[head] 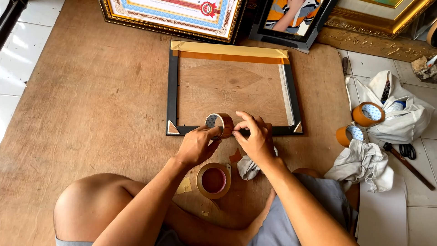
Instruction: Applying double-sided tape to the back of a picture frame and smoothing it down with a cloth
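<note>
Place: at the board's (pixel 91 91) near edge, over the black frame's (pixel 172 91) bottom rail.
Left hand (pixel 195 146): closed around a brown tape roll (pixel 220 124).
Right hand (pixel 256 136): fingertips pinched on the tape's end.

A worn brown wooden board (pixel 91 105) lies on a white tiled floor (pixel 27 27), with gilt framed pictures (pixel 173 16) leaning along its far edge.

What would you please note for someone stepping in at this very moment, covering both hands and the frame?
Left hand: holds the brown tape roll upright on the black frame, at its near rail.
Right hand: fingers pinch at the roll's edge.
Done: tape strip lies along the far rail.
Left: near and side rails show no tape.
Nearby: second roll and cloth on the board.
</note>
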